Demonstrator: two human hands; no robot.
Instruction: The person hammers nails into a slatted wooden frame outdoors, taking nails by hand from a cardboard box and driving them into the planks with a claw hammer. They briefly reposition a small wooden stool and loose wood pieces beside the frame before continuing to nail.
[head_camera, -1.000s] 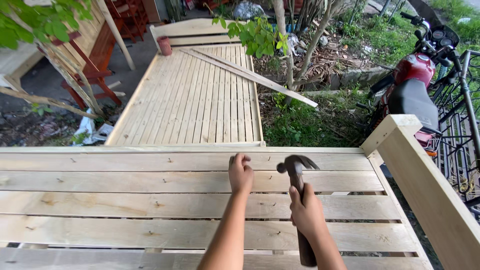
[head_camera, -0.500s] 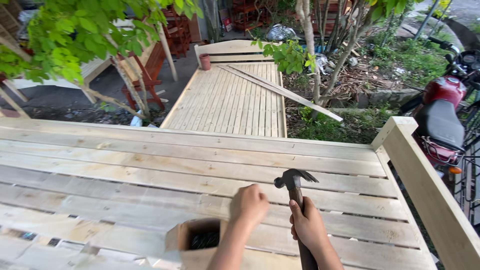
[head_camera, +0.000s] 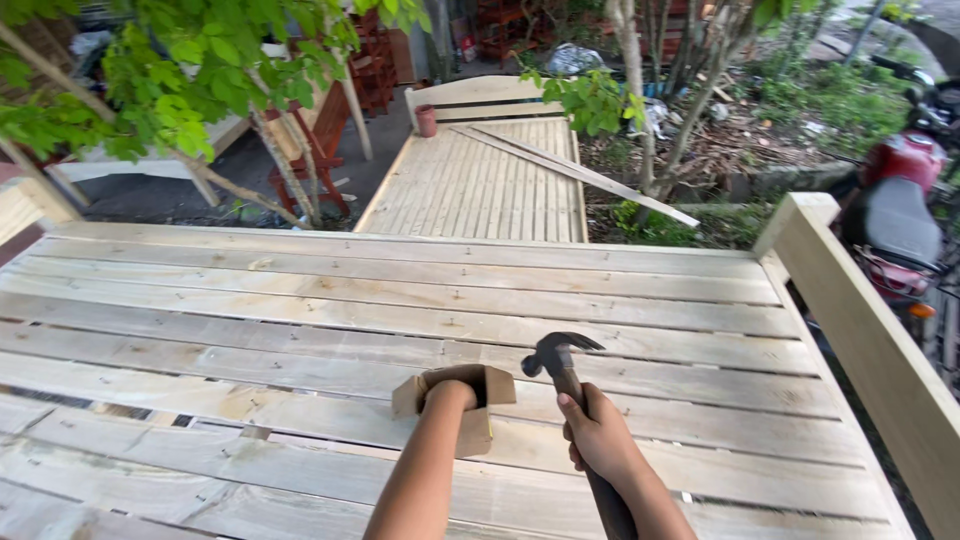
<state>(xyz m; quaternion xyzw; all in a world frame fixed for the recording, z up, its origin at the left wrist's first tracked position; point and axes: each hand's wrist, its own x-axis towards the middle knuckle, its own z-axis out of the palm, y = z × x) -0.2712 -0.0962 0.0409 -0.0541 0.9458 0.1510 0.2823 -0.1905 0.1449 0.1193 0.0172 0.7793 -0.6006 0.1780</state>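
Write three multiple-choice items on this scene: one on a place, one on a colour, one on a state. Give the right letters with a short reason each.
1. Where is the left hand?
A. Reaching into the small cardboard box on the planks
B. Flat on the side rail
C. On the scooter

2. What colour is the body of the scooter at the right?
A. Blue
B. Red
C. Yellow

3. How is the hammer held?
A. Lying loose on the planks
B. Hanging from the tree
C. Gripped by its handle in the right hand, head up

Answers:
1. A, the wrist disappears into the box's open top.
2. B, its panels beyond the side rail are red.
3. C, the fingers wrap the handle and the dark head stands above the fist.
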